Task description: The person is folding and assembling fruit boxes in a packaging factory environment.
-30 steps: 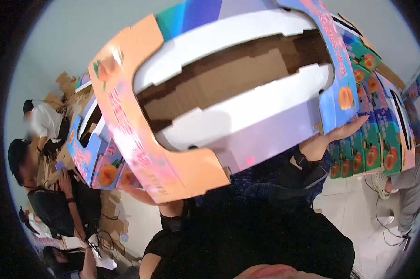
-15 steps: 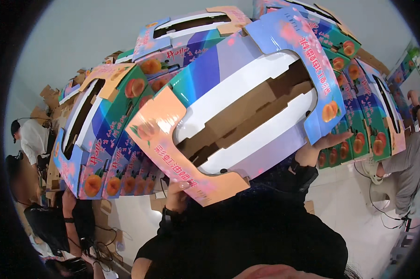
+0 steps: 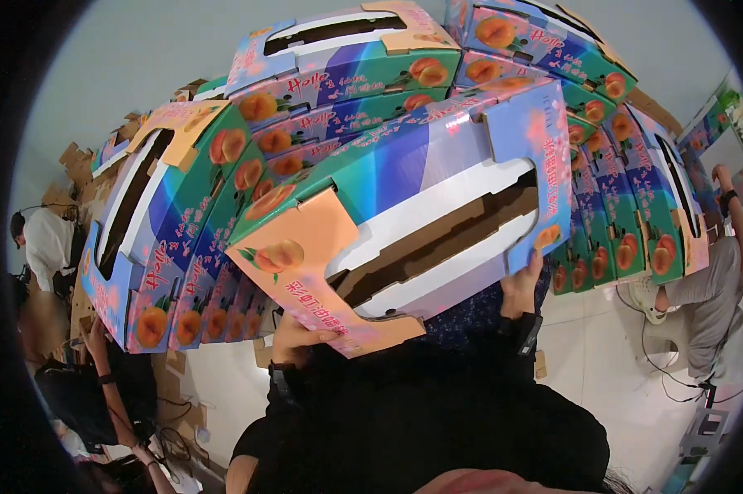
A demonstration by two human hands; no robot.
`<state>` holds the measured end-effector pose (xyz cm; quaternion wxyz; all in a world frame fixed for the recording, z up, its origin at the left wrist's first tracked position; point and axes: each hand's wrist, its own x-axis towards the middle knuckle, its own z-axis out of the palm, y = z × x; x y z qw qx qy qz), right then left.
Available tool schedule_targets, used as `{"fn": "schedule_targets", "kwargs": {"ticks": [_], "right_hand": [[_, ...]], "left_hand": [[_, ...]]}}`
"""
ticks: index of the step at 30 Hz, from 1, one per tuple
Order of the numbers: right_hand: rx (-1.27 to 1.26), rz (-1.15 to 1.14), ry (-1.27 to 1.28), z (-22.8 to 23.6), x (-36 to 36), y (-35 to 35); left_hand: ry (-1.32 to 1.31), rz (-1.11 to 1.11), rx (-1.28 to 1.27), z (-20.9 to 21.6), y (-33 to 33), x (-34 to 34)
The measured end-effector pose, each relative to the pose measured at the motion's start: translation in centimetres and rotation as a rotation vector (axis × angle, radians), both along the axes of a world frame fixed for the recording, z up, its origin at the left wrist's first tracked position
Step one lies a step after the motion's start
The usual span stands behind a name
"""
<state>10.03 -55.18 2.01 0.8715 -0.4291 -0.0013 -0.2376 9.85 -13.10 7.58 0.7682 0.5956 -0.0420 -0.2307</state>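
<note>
A cardboard fruit box [image 3: 437, 165] hangs tilted in front of my body, its top printed in peach, purple and blue with a long slot through the white middle. My left hand [image 3: 297, 337] grips the peach-coloured near-left corner, thumb on the printed face and the other fingers hidden behind. At the near-right end my right hand [image 3: 521, 284] holds the blue edge, with part of its fingers out of sight. Through the slot the brown inside of the box shows. The box's long green side, facing away, is partly in view.
Tall stacks of matching boxes stand at the left [image 3: 153, 247], behind [image 3: 338, 74] and at the right [image 3: 635, 206]. A person in black [image 3: 91, 395] is at lower left, another in white [image 3: 46, 247] beyond. At the right, a person in grey trousers [image 3: 709, 288] is near a white stool [image 3: 663, 350].
The box has come down toward me and tipped, so more of its green side and the stacks behind show. My right hand has moved down and left, its fingers now around the edge.
</note>
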Motion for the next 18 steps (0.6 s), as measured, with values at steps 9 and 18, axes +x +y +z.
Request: {"fn": "schedule_targets", "kwargs": {"ticks": [9,18], "right_hand": [[0.21,-0.047,0.004,0.8,1.5,1.1],[0.145,-0.334,0.016,-0.9,0.8,0.3]], "left_hand": [[-0.056,-0.153,0.044,0.1,-0.5,1.3],[-0.209,0.119,-0.144,0.2,-1.1,0.9]]}}
